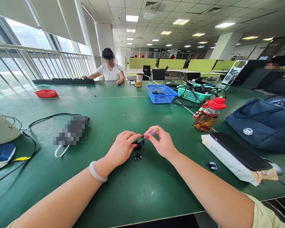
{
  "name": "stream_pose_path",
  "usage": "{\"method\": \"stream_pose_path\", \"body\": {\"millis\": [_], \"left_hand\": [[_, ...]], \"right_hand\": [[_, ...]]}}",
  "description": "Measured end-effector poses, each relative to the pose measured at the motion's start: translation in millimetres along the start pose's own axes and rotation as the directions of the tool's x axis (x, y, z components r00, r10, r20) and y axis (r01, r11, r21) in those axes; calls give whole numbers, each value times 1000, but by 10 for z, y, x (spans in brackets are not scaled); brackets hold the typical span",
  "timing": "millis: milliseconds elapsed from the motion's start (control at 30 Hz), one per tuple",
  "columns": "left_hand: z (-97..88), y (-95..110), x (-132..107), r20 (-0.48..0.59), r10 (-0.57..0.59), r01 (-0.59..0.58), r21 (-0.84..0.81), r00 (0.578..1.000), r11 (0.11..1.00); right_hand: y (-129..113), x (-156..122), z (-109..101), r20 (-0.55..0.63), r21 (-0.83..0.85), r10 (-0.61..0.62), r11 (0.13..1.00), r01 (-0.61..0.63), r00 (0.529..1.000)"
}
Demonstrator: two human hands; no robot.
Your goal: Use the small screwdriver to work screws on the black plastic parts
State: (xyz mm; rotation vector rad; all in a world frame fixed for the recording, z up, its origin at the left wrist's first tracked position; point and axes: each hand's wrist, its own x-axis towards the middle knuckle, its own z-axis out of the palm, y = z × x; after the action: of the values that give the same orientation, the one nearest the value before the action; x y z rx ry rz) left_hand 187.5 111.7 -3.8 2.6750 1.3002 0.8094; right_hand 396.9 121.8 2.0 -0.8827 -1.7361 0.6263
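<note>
black part point(139, 147) sits pinched in the half-curled left hand point(123, 146); the right hand point(163, 142) closes around a screwdriver point(152, 132), which could slip if the part rocks.

A shallow red plastic tray point(46, 94) sits at ten o'clock, a blue perforated plastic basket point(162, 98) at one, a turquoise plastic basket point(190, 95) heaped with black cables point(199, 87) at two, and a navy fabric bag point(266, 123) with a round white emblem point(248, 131) at three.
</note>
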Motion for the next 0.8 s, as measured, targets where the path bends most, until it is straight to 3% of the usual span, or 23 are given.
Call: {"method": "stream_pose_path", "body": {"millis": [133,200,267,367,500,567,633,733,800], "left_hand": [[-86,4,-5,-81,-73,86,163,994,983],[-138,-38,-23,-102,-153,176,275,983,945],[-181,-94,-56,-95,-234,252,390,968,886],[-220,-141,-111,5,-350,300,504,937,810],[-226,-59,-131,181,-457,296,549,871,782],[-206,7,-117,194,-479,327,514,856,793],[-167,61,-101,180,-455,357,401,872,844],[-80,103,-94,207,-285,268,107,936,957],[-15,111,-100,248,-155,172,-50,956,984]], "right_hand": [[41,53,-48,-199,295,52,955,9,979],[109,96,-81,-296,361,124,933,-9,947],[201,132,-103,-321,393,211,917,-73,923],[325,148,-103,-274,393,323,897,-201,906],[362,123,-75,-244,356,382,890,-284,891],[339,113,-68,-241,343,375,896,-282,895],[315,112,-66,-240,333,363,902,-275,900],[309,122,-63,-240,330,353,906,-266,905],[324,130,-58,-238,329,344,908,-258,908]]}}
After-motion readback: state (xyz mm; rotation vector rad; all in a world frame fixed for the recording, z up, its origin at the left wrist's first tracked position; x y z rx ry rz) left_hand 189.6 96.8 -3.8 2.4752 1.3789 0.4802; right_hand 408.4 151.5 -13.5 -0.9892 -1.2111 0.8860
